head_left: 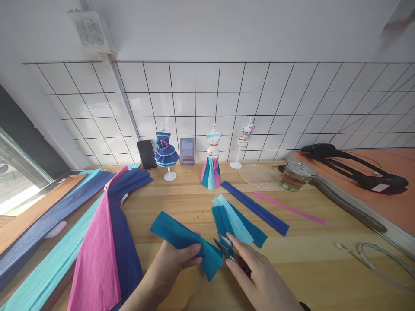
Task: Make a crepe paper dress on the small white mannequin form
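My left hand (177, 261) pinches a strip of teal crepe paper (177, 231) between thumb and fingers, held above the wooden table. In my right hand (251, 274) is a pair of small thread snips (225, 246), its blades apart at the right edge of the strip. Whether the blades touch the paper I cannot tell. Just beyond the snips lie several cut pieces, a light blue one (238, 222) on top of darker teal ones (254, 231). Behind them stands a small dress form (214, 142) wearing a skirt of pink, teal and light blue panels (211, 172).
Two more dress forms, one in a blue ruffled dress (166, 151), one wrapped on top (245, 134), stand by the tiled wall. Long crepe sheets (97, 255) cover the left side. Right are a blue strip (256, 207), a pink strip (288, 208), a glass jar (296, 176) and a cord (385, 263).
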Motion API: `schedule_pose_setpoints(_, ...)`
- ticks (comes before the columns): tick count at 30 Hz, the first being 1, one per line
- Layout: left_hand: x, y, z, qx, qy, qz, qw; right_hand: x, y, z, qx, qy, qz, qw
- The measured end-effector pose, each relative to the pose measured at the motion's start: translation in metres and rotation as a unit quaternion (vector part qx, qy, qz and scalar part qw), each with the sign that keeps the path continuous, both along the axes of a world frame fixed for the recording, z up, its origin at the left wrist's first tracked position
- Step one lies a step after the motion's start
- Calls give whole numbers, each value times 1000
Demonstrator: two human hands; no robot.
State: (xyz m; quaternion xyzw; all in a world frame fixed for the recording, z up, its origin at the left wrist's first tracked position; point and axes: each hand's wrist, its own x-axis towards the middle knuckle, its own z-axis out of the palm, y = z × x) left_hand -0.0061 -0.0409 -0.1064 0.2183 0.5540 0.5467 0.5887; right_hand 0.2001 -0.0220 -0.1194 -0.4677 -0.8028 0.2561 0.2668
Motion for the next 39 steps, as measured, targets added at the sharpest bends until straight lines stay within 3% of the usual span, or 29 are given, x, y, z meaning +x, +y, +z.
schedule_pose_setpoints(6, 1, 0, 1, -1, -8, 8, 1000, 0, 6, 13, -190, 140, -62, 970)
schedule_pose_setpoints(10, 8, -3, -3, -15, 12, -35, 999, -7, 2, 12, -257, 219, -40, 940)
schedule_pose_setpoints(15, 14, -6, -6, -30, 0, -77, 997, -16, -3, 3, -252, 218, -25, 942)
schedule_pose_setpoints(21, 6, -3, 5, 22, -56, -131, 990, -17, -2, 1, -243, 218, -25, 945)
schedule_pose_setpoints(28, -4, 1, 6, 47, -127, -76, 988, -16, 0, -2, -240, 194, -30, 951)
schedule_pose_setpoints(39, -6, 2, 5, 58, -131, -91, 986, -16, 1, 4, -238, 177, -19, 955)
